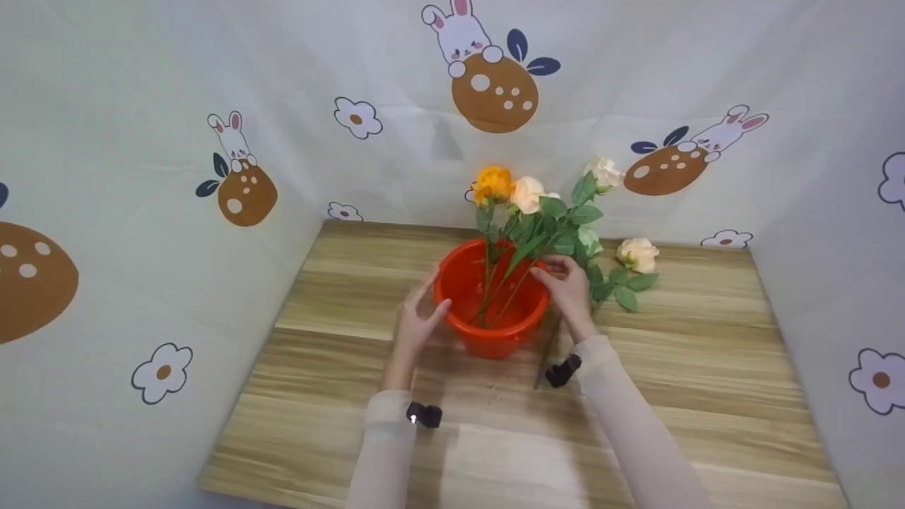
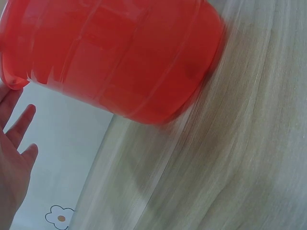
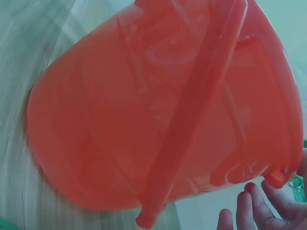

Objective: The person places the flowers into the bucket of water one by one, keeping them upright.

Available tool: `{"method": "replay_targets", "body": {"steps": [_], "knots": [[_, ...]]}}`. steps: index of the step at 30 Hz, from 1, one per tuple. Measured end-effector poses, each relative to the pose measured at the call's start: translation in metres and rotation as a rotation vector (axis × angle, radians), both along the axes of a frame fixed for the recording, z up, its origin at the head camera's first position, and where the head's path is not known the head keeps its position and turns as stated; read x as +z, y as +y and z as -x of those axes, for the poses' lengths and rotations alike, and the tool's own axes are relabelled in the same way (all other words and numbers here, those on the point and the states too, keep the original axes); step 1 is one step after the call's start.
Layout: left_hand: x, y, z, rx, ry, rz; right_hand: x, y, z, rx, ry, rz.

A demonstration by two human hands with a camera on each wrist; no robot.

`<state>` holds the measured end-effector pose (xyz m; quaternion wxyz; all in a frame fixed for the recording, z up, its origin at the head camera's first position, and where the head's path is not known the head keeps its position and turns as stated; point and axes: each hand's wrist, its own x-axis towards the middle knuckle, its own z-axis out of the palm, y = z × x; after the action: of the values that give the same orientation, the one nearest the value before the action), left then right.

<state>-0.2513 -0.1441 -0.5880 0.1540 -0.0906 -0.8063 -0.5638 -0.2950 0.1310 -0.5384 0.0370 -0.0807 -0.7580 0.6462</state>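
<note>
two hands at the rim of a red bucket of flowers

the red bucket (image 1: 493, 345) stood upright on the wood-grain surface (image 1: 339, 396), between the two hands. the left hand (image 1: 416, 322) was at its left side, thumb and fingers spread apart; in the left wrist view a fingertip touched the rim and the other visible fingers stood clear. the right hand (image 1: 571, 288) was at the opposite side, its thumb by the rim and its fingers outside, just under the lip; whether they pinched it, i could not tell.

inside, thin green stems (image 1: 486, 290) rested toward the near wall. above the rim leaned an orange flower (image 1: 493, 184) and, just beside it, a peach flower (image 1: 527, 194). a cream flower (image 1: 603, 172) rose farther right, over green leaves; where its stem ended was hidden.

a pale peach flower (image 1: 638, 254) with leaves lay right of the bucket, and a loose stem (image 1: 546, 357) showed below the right hand. the bucket's red handle (image 3: 196, 105) hung slantwise down its side. both arms wore pale sleeves (image 1: 387, 452) and small black cameras (image 1: 425, 415). behind was a white cloth (image 1: 396, 42) printed with rabbits and blossoms.
</note>
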Motion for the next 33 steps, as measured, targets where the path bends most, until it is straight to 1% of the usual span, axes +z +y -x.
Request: {"method": "replay_targets", "body": {"steps": [1,2,6,8,13,15,18,22,25,28,33], "knots": [[0.000,0.000,0.000,0.001,0.001,-0.003,0.000,0.001,-0.001,-0.009,0.014,0.015],[-0.005,-0.001,0.003,0.005,0.007,0.006,-0.001,0.002,-0.001,-0.019,0.029,0.031],[-0.001,0.001,0.002,0.011,0.001,0.002,-0.002,0.008,-0.002,-0.046,0.066,0.071],[0.004,0.002,-0.001,0.007,-0.009,0.001,-0.002,0.010,-0.003,-0.058,0.070,0.077],[0.028,0.005,-0.014,-0.008,-0.030,0.003,0.000,0.017,-0.004,-0.071,0.047,0.112],[0.034,0.006,-0.017,-0.010,-0.035,0.004,0.004,0.020,-0.005,-0.071,0.037,0.125],[0.036,0.006,-0.018,-0.014,-0.030,-0.003,0.013,0.023,-0.010,-0.076,0.041,0.124],[0.035,0.006,-0.017,-0.018,-0.016,-0.005,0.025,0.026,-0.018,-0.086,0.084,0.123],[0.035,0.006,-0.017,-0.016,-0.009,-0.002,0.025,0.030,-0.020,-0.081,0.111,0.172],[0.035,0.006,-0.017,-0.015,0.001,-0.003,0.022,0.034,-0.020,-0.076,0.115,0.213],[0.035,0.006,-0.017,-0.025,0.031,-0.004,0.018,0.040,-0.020,-0.101,0.081,0.152]]}}
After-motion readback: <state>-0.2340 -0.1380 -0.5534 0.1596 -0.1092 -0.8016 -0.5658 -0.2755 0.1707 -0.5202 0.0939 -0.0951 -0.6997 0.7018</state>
